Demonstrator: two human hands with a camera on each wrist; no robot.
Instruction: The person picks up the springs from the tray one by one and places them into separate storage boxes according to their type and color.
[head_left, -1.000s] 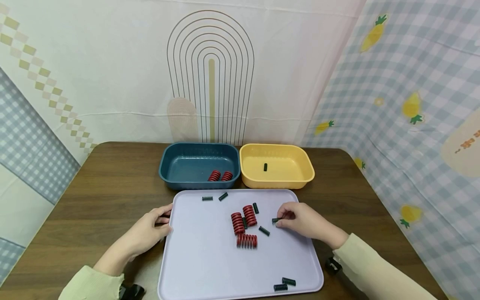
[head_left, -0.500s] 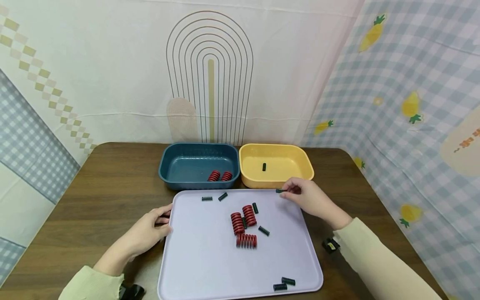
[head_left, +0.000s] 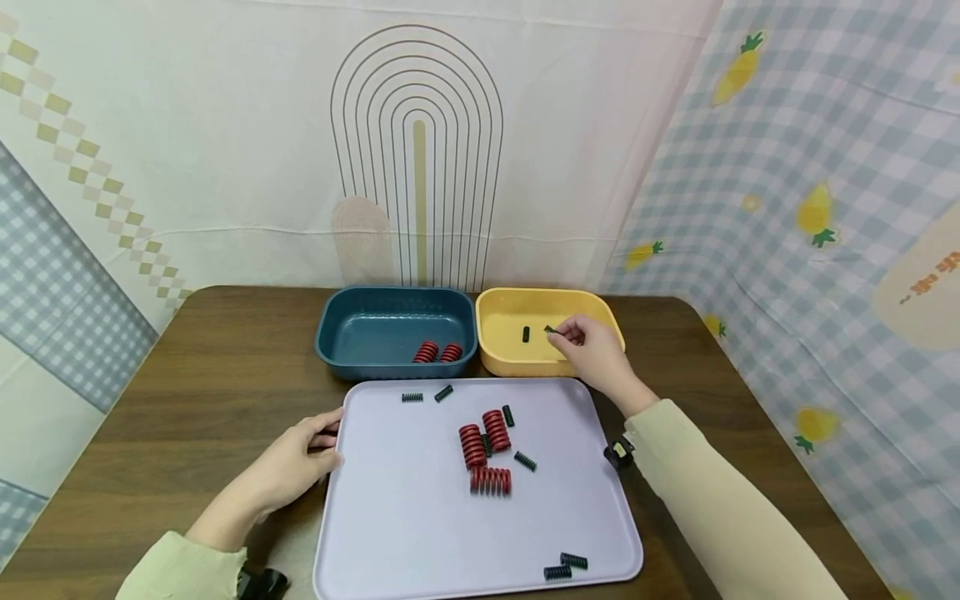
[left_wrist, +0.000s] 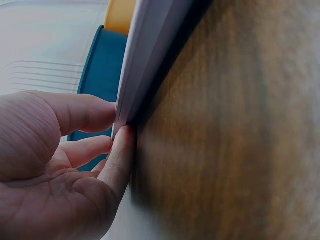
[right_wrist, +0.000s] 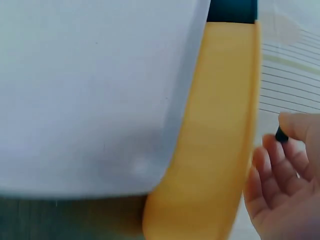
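My right hand (head_left: 600, 354) is over the yellow bin (head_left: 506, 367), pinching a small dark green spring (head_left: 551, 330) between thumb and fingertips. In the right wrist view, the dark end of that spring (right_wrist: 281, 135) pokes out from the pinch. Another small green spring (head_left: 526, 334) lies in the bin. At the left rim of the pale lilac tray (head_left: 390, 533), my left hand (head_left: 296, 462) grips the edge; the left wrist view shows thumb and fingers (left_wrist: 120, 155) on either side of it. Several small green springs (head_left: 525, 461) and 3 large red springs (head_left: 491, 481) lie on the tray.
A dark blue bin (head_left: 375, 371) holding two red springs (head_left: 426, 352) stands left of the yellow one, against it. Both bins are behind the tray on the brown wooden table (head_left: 225, 358). Patterned cloth (head_left: 262, 167) hangs behind the table and along its right side.
My right hand has carried the small green spring from the tray's right part away from me, over the tray's far rim to above the yellow bin. My left hand stays at the tray edge.
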